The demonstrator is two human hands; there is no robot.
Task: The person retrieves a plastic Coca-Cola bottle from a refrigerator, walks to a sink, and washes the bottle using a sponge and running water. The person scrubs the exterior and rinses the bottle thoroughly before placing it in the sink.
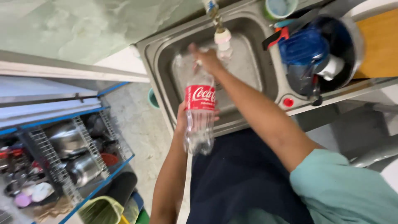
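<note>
A clear plastic bottle (199,120) with a red label is held over the front rim of a steel sink (162,79), its neck pointing toward the tap (221,35). My left hand (182,118) grips the bottle's body from behind, near the label. My right hand (206,59) is closed around the bottle's neck, just below and left of the tap's white spout. The cap end is hidden under my right fingers.
A large steel pot (346,49) holding blue plastic lids and utensils sits right of the basin, beside a wooden board (379,45). A green cup (280,8) stands behind the sink. At the lower left, a blue-framed wire rack (78,166) holds steel pots; a green bin (99,209) stands below.
</note>
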